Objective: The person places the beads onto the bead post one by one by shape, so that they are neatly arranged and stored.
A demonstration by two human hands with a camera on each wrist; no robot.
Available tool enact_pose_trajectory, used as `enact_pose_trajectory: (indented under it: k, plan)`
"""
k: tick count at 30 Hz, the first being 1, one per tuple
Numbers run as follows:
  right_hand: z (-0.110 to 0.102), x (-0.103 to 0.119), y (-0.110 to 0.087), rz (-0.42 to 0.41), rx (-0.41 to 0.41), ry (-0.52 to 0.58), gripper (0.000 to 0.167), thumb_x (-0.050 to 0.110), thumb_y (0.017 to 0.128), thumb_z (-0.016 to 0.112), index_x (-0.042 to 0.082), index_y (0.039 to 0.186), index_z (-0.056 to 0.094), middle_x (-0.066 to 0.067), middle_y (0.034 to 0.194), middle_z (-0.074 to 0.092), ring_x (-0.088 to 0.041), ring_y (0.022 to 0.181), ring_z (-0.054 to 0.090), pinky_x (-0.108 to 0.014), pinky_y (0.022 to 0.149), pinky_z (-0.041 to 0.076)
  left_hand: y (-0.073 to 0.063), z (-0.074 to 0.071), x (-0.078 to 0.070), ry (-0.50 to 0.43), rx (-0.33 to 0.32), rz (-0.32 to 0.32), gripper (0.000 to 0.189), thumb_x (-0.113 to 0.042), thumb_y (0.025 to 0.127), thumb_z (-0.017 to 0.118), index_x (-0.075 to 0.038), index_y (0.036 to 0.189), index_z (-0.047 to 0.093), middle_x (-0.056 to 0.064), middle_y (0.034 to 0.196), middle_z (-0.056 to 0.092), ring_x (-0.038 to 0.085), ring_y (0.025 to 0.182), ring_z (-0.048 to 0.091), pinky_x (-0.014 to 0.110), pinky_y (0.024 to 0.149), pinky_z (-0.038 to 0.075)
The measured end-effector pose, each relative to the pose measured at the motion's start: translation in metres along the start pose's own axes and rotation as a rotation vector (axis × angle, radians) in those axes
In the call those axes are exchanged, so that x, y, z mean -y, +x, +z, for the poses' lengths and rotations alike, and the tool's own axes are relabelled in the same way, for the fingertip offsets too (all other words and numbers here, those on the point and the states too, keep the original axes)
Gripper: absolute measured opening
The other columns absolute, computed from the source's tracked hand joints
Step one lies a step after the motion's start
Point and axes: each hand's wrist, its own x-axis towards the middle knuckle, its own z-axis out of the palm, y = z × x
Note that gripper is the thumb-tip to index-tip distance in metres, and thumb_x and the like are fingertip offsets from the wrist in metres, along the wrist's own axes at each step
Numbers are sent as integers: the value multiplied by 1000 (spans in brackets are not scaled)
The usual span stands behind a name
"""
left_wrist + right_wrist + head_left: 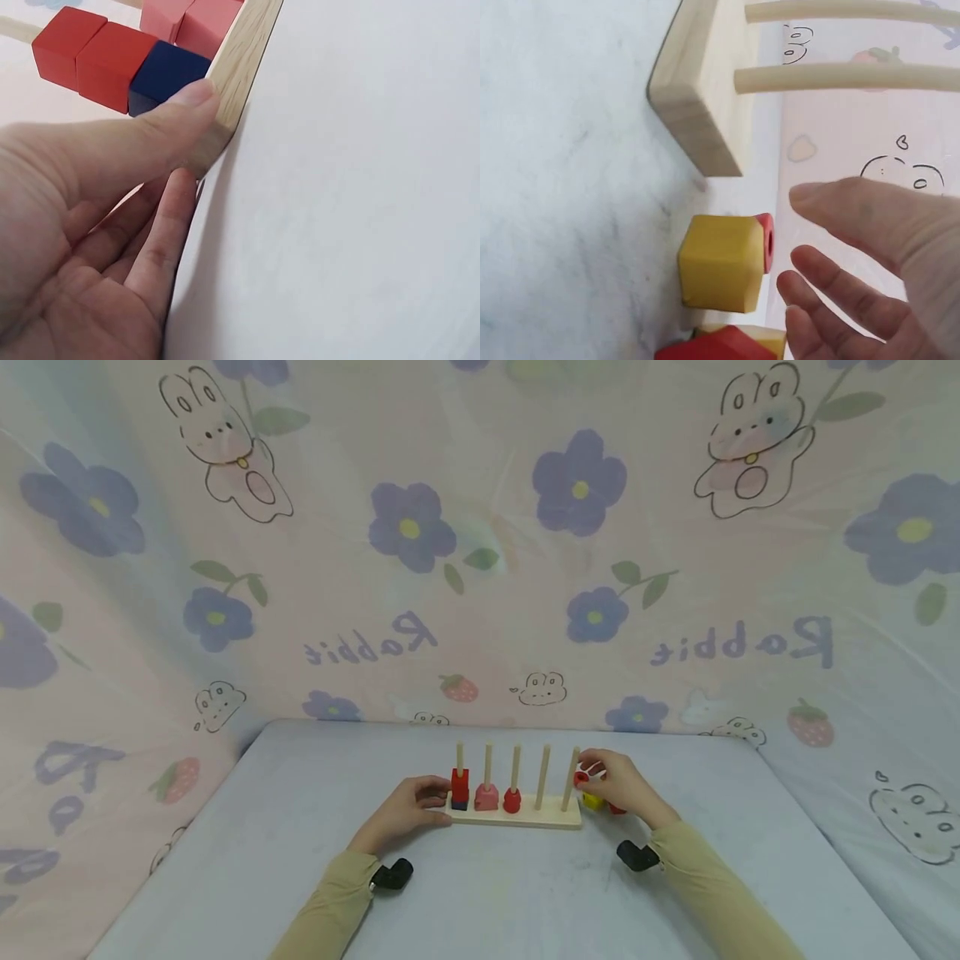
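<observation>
Left hand (401, 812) pinches the left end of a pale wooden five-peg board (517, 819) on the white surface (487, 893), head view; right hand (621, 783) is just off its right end. Left wrist: thumb on the board, by a dark-blue square block (166, 75). Right wrist: thumb and fingers apart, near a yellow faceted block (720, 262) and red holed piece (769, 244).

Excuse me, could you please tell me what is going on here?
A person has a wooden peg board on the table. The left hand grips the board's left end, while the right hand, apparently empty, is near a yellow block beyond the other end. The leftmost peg carries two red blocks above a blue block; the second holds pink pieces, the middle one red pieces. The last two pegs are bare.
</observation>
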Motion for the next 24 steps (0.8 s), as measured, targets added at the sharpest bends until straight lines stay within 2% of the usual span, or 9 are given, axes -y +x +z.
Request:
enact_pose_trajectory:
  k: [7,17,24]
  plan:
    - [2,2,6,38,23,-61,31,5,80,76,2,109,65,-12,97,65,-28,86,60,-39,73,54,-3,-5,-5,-9,5,12,57,-3,78,78,3,129,52,16,128,54,28,112,58,30,94,49]
    - [4,7,11,98,65,-117,28,0,79,73,1,107,67,-11,94,64,-24,82,58,-37,71,54,-3,-6,-3,-22,2,-10,58,-4,77,79,1,129,53,15,128,55,27,112,58,30,94,49]
    - [10,6,14,144,72,-162,28,1,79,74,1,106,66,-8,92,63,-18,77,56,-34,67,53,-4,-5,-3,-33,8,10,58,-1,77,78,4,129,52,16,127,55,29,111,57,33,94,50]
